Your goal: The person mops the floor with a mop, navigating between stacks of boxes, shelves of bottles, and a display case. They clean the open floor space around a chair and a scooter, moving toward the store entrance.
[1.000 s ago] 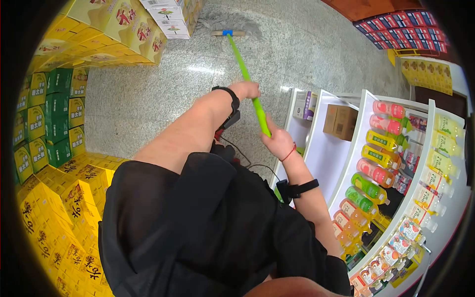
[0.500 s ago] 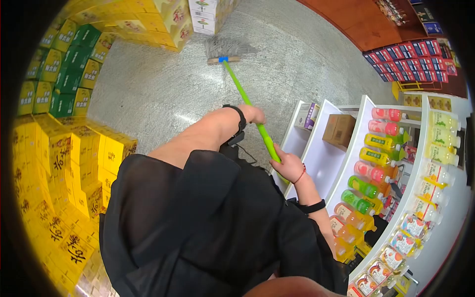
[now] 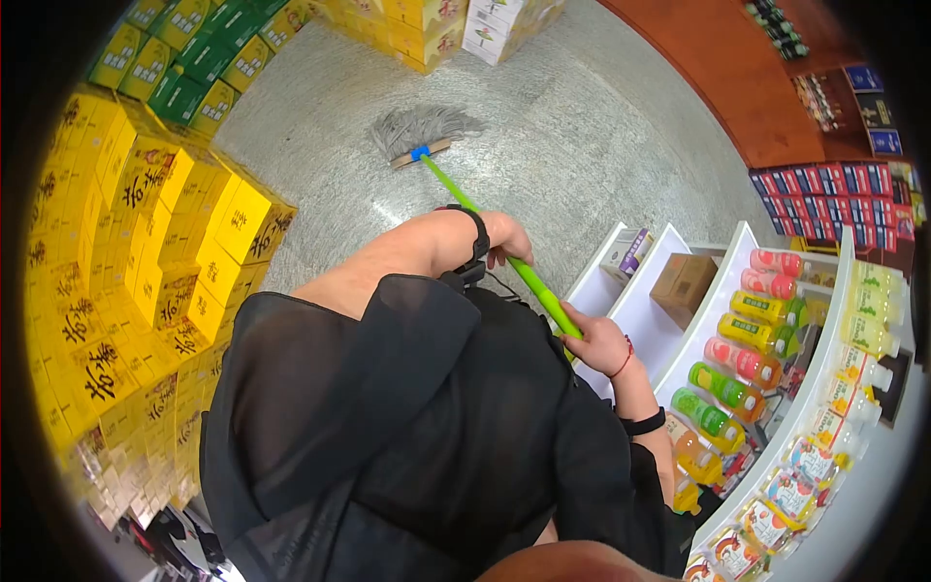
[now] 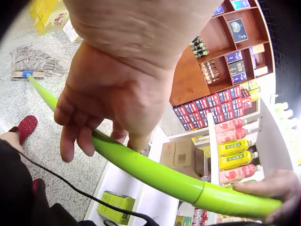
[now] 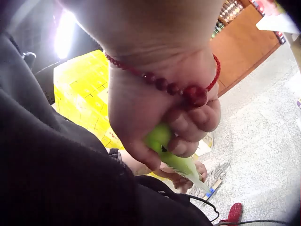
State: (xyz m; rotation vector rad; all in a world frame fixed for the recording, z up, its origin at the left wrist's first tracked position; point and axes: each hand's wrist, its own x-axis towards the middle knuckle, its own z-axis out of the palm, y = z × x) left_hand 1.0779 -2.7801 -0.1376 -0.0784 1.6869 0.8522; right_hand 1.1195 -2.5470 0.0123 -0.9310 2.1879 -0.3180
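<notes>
A mop with a bright green pole [image 3: 538, 291] slants across the floor, its grey strands [image 3: 422, 126] spread flat beyond a blue clamp [image 3: 420, 153]. My left hand [image 3: 509, 239] holds the middle of the pole; in the left wrist view this hand [image 4: 113, 99] has its fingers loosely bent round the pole [image 4: 146, 167]. At the upper end, my right hand [image 3: 601, 344] grips the pole. The right wrist view shows the right hand [image 5: 164, 108], with a red bead bracelet, curled round the pole's end [image 5: 159, 137].
Yellow cartons [image 3: 145, 281] are stacked at left, with green ones [image 3: 189, 68] behind. White boxes [image 3: 495, 29] stand at the top. A white shelf [image 3: 742, 238] with bottles and a brown carton [image 3: 684, 283] is close on the right. A red shoe [image 4: 28, 127] rests on the floor.
The mop head has moved closer and slightly left in the head view, its strands fanning out. Both hands have shifted down and right with the pole, still holding it.
</notes>
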